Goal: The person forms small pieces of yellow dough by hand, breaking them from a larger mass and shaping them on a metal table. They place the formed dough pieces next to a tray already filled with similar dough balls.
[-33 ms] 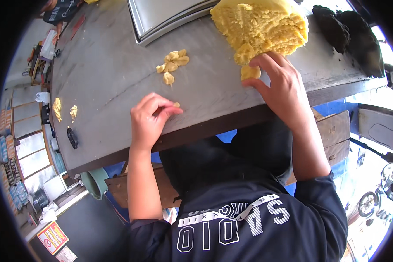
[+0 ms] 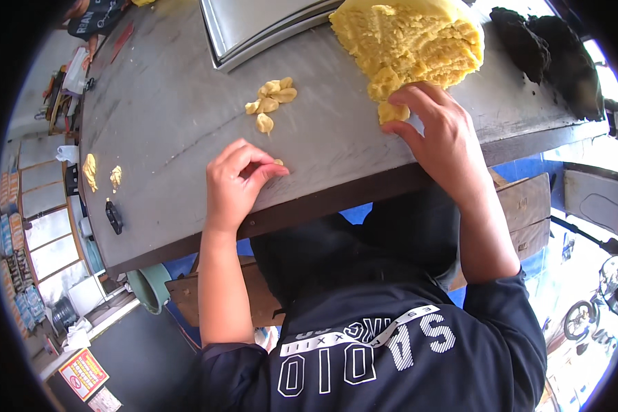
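Note:
My left hand (image 2: 242, 180) is over the near part of the table, thumb and forefinger pinching a small bit of yellow dough (image 2: 279, 163). To the right, my right hand (image 2: 438, 137) has its thumb and fingers curled round a small lump of dough (image 2: 393, 113). That lump lies at the near edge of a big, rough-surfaced mass of yellow dough (image 2: 412, 44). Beyond my left hand sits a loose cluster of small dough pieces (image 2: 268, 104), with a single rounded piece (image 2: 264, 123) just nearer to me.
Metal trays (image 2: 221, 62) stand at the table's far side. Two dough scraps (image 2: 90, 172) and a small black object (image 2: 113, 217) lie toward the left edge. Dark, crumpled material (image 2: 563, 65) covers the far right corner. Another person's arm (image 2: 91, 49) reaches the table at far left.
The fingers of my left hand have shifted up very slightly, the pinched bit of dough with them. My right hand stays where it was.

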Demonstrator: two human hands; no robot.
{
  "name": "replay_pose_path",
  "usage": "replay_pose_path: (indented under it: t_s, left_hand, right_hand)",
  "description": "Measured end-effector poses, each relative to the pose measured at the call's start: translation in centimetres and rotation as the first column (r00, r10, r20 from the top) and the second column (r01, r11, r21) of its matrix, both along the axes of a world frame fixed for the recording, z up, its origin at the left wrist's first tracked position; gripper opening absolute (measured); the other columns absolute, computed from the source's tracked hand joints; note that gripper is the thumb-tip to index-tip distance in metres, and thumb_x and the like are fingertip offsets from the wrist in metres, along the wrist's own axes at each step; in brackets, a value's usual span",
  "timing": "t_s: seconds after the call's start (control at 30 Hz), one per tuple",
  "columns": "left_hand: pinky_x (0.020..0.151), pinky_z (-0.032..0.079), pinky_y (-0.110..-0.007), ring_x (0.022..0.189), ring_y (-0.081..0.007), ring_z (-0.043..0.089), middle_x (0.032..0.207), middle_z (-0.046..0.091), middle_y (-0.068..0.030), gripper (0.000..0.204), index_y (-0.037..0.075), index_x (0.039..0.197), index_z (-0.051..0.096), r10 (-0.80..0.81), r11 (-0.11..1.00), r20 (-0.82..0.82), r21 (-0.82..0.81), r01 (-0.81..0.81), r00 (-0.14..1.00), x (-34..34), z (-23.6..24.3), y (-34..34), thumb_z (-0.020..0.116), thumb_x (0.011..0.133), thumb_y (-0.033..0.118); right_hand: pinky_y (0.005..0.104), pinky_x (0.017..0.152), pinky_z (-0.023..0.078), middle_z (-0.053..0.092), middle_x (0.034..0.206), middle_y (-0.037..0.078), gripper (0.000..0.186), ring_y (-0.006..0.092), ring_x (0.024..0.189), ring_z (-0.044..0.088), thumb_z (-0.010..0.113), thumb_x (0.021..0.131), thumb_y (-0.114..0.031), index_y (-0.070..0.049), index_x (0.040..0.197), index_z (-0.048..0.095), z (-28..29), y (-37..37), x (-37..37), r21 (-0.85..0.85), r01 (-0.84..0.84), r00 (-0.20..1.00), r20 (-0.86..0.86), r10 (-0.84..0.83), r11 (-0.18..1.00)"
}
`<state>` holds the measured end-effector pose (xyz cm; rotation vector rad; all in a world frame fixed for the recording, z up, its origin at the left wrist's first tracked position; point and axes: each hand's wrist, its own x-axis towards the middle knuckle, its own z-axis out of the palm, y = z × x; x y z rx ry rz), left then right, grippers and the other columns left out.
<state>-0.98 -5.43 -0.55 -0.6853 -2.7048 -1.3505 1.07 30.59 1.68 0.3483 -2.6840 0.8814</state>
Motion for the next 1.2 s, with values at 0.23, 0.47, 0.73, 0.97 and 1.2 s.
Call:
replay_pose_path:
  t_s: [0.23, 0.47, 0.73, 0.97, 1.2]
  left_hand:
    - [0.074, 0.055, -0.045, 0.076, -0.0309, 0.069, 0.085, 0.069, -0.0059, 0.032, 0.005, 0.09, 0.07, -0.115, 0.922, -0.231, -0.387, 0.018, 0.966, -5.7, 5.5, 6.7, 0.088, 0.099, 0.031]
    - [0.084, 0.048, -0.043, 0.082, -0.0261, 0.066, 0.084, 0.065, -0.0029, 0.022, 0.013, 0.082, 0.069, -0.189, 0.978, -0.759, -0.202, 0.051, 0.623, -6.5, -0.1, 9.6, 0.085, 0.097, 0.019]
    - [0.088, 0.05, -0.043, 0.084, -0.0262, 0.066, 0.085, 0.066, -0.0028, 0.026, 0.013, 0.08, 0.069, -0.052, 0.979, -0.666, -0.18, -0.093, 0.744, -6.4, -1.3, 7.7, 0.09, 0.091, 0.024]
    - [0.068, 0.048, -0.031, 0.067, -0.0164, 0.062, 0.072, 0.069, -0.0086, 0.033, 0.001, 0.087, 0.078, 0.313, 0.791, -0.042, 0.566, -0.235, 0.949, -6.0, -0.5, 9.6, 0.071, 0.115, 0.018]
    - [0.085, 0.052, -0.04, 0.088, -0.0234, 0.069, 0.097, 0.073, -0.0029, 0.013, 0.006, 0.107, 0.089, 0.132, 0.684, -0.531, -0.562, -0.465, 0.837, 3.9, 1.9, 2.5, 0.084, 0.104, 0.017]
  right_hand:
    - [0.0463, 0.092, 0.063, 0.078, 0.115, 0.01, 0.022, 0.034, 0.11, 0.075, 0.088, 0.092, -0.013, -0.004, 0.111, 0.079, -0.1, -0.4, -1.5, 0.249, -0.049, 0.994, -0.086, 0.073, 0.967]
    - [0.048, 0.092, 0.061, 0.075, 0.113, 0.011, 0.024, 0.0361, 0.109, 0.074, 0.089, 0.091, -0.013, -0.004, 0.111, 0.077, 0.5, -0.6, -0.9, 0.175, -0.077, 0.997, 0.008, 0.077, 0.982]
    - [0.0467, 0.092, 0.062, 0.071, 0.106, 0.012, 0.024, 0.0355, 0.104, 0.072, 0.084, 0.094, -0.019, -0.005, 0.11, 0.074, -1.1, -0.5, -1.1, 0.092, -0.061, 0.98, -0.184, 0.077, 0.994]
    - [0.046, 0.096, 0.062, 0.073, 0.112, 0.009, 0.024, 0.033, 0.111, 0.074, 0.086, 0.093, -0.017, -0.006, 0.11, 0.074, -0.3, -3.0, -2.1, 0.283, -0.005, 1.0, -0.009, 0.008, 0.959]
    - [0.0473, 0.098, 0.061, 0.077, 0.119, 0.011, 0.031, 0.0365, 0.113, 0.072, 0.092, 0.088, -0.011, -0.005, 0.117, 0.082, 0.2, 0.8, 1.0, 0.111, 0.035, 0.995, -0.099, -0.024, 0.993]
